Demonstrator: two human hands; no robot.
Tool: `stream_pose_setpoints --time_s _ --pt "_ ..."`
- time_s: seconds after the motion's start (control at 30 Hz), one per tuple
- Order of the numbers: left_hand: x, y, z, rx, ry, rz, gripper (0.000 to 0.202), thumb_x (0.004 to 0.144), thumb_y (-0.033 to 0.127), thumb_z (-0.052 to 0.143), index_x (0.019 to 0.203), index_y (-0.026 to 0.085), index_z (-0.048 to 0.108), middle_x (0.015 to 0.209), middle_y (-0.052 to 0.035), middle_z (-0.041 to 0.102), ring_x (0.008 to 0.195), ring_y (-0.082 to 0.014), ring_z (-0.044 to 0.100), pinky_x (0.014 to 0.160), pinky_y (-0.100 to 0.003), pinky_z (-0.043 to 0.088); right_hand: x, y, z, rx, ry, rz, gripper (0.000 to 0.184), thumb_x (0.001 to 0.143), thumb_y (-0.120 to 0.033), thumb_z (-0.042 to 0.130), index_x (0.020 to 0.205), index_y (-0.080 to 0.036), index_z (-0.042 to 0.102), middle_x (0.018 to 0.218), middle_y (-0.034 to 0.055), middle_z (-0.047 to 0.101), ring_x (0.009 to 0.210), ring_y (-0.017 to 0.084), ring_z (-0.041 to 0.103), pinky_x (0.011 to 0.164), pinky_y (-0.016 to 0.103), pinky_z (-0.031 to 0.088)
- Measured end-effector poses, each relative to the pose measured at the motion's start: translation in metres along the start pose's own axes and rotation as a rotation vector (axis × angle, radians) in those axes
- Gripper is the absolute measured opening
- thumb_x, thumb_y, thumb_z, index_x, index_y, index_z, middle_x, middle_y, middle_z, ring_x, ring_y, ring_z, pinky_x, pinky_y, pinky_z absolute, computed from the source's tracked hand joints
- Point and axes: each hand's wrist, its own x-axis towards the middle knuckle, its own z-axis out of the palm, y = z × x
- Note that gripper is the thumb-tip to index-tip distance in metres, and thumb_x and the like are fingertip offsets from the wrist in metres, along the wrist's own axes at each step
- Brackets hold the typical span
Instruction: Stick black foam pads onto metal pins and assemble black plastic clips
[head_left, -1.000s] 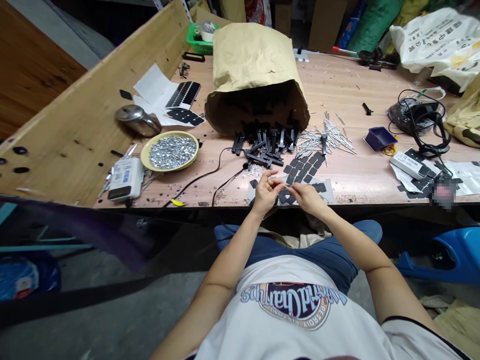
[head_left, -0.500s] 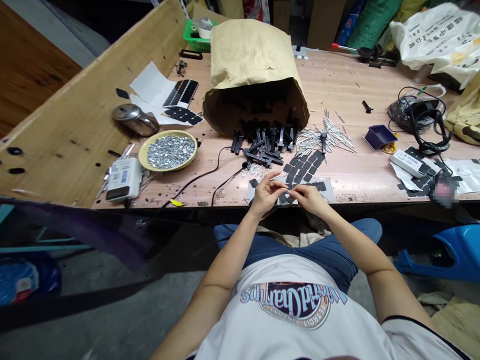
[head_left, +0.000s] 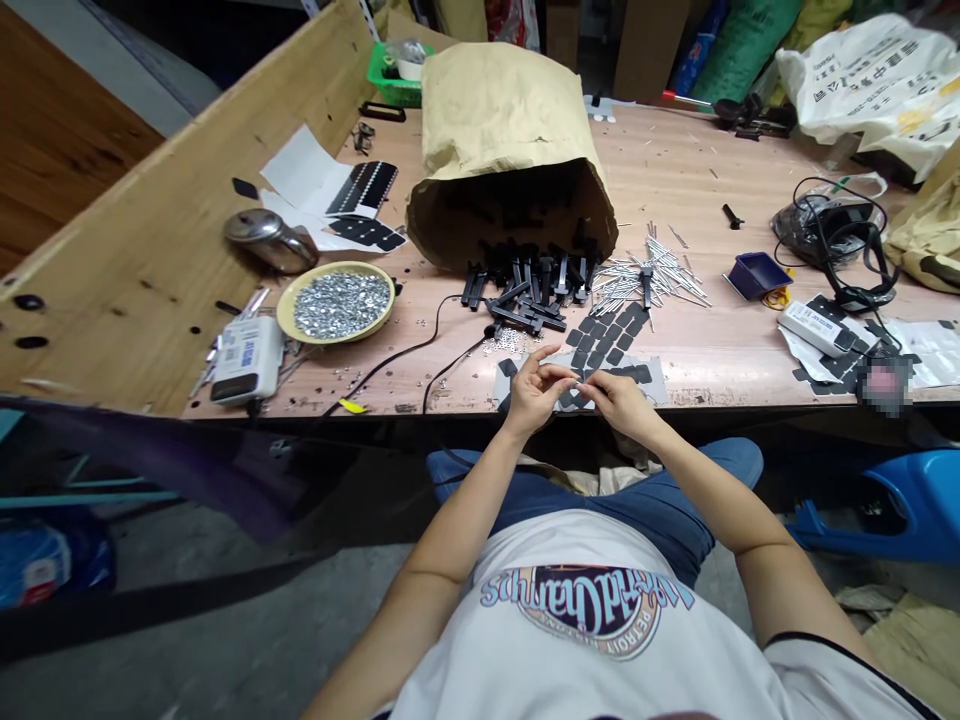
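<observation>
My left hand and my right hand meet fingertip to fingertip above the front edge of the table. Each is pinched closed, and what sits between the fingertips is too small to make out. Beneath and beyond them lie black rounded pads, partly on a grey sheet that the hands partly cover. Just past the left hand are tiny silvery pieces and a heap of black plastic parts. Thin metal rods are scattered behind the pads.
A brown paper sack opens toward me with black parts inside. To the left stand a yellow bowl of small metal pieces, a metal pitcher and a white box. A purple tray and a black cable lie nearby.
Both hands stay pinched together in nearly the same spot, with only a slight shift at the fingertips. The objects on the table have not moved.
</observation>
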Motion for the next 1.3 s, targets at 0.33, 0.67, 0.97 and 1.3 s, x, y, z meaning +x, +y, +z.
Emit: stream_pose_setpoints --time_s 0.33,0.67,0.97,1.3 --pt "-0.001 0.000 0.003 -0.030 0.052 -0.003 0.060 0.063 0.040 0.078 0.115 0.020 0.053 0.071 0.0009 0.068 0.069 -0.0120 0.066 0.068 -0.023 0.051 0.000 0.000 0.003 -0.162 0.086 -0.039 0.031 0.092 -0.037 0.044 0.072 -0.019 0.058 0.069 0.0035 0.063 0.063 0.014 0.057 0.061 0.022 0.039" --pt "-0.004 0.001 0.003 -0.023 0.027 0.005 0.059 0.062 0.037 0.079 0.113 0.020 0.053 0.067 0.0022 0.067 0.064 -0.0106 0.064 0.070 -0.024 0.051 -0.002 -0.004 -0.004 0.030 -0.015 0.007 0.033 0.091 -0.039 0.045 0.070 -0.017 0.059 0.058 0.0000 0.059 0.054 0.011 0.053 0.057 0.021 0.039" --pt "-0.006 0.000 0.005 -0.014 0.048 0.022 0.061 0.064 0.037 0.077 0.117 0.021 0.051 0.073 0.0010 0.069 0.070 -0.0114 0.066 0.071 -0.023 0.052 -0.006 0.000 0.004 -0.231 0.124 -0.055 0.031 0.093 -0.037 0.044 0.075 -0.019 0.061 0.073 0.0051 0.066 0.067 0.015 0.060 0.062 0.023 0.039" --pt "-0.008 0.004 0.002 -0.035 -0.035 -0.005 0.062 0.065 0.038 0.077 0.119 0.020 0.052 0.071 0.0002 0.070 0.067 -0.0114 0.065 0.070 -0.023 0.052 -0.003 0.001 -0.011 -0.159 -0.035 -0.073 0.030 0.092 -0.036 0.048 0.073 -0.018 0.063 0.066 0.0021 0.064 0.060 0.012 0.056 0.058 0.021 0.036"
